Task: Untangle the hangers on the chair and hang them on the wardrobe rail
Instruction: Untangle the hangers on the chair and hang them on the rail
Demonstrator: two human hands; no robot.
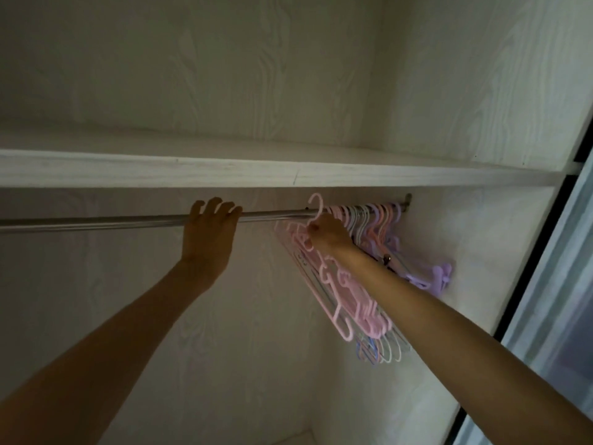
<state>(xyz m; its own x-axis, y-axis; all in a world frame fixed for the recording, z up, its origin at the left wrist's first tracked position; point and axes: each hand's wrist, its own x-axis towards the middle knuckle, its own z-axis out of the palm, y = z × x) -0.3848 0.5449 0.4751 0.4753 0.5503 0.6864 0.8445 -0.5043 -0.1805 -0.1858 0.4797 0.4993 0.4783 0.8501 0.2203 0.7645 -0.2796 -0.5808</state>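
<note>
Head view, looking up into a pale wardrobe: a metal rail (128, 221) is seen running just under a shelf (224, 171). The rail is gripped by the left hand (208, 232), fingers curled over it. Further right along the rail, a pink hanger (316, 208) is pinched by the right hand (327, 234), its hook raised over the rail. More hangers (375, 220) are bunched at the rail's right end.

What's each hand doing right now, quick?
Left hand: fingers curled over the wardrobe rail, gripping it.
Right hand: closed on the neck of a pink hanger, hook at the rail.
</note>
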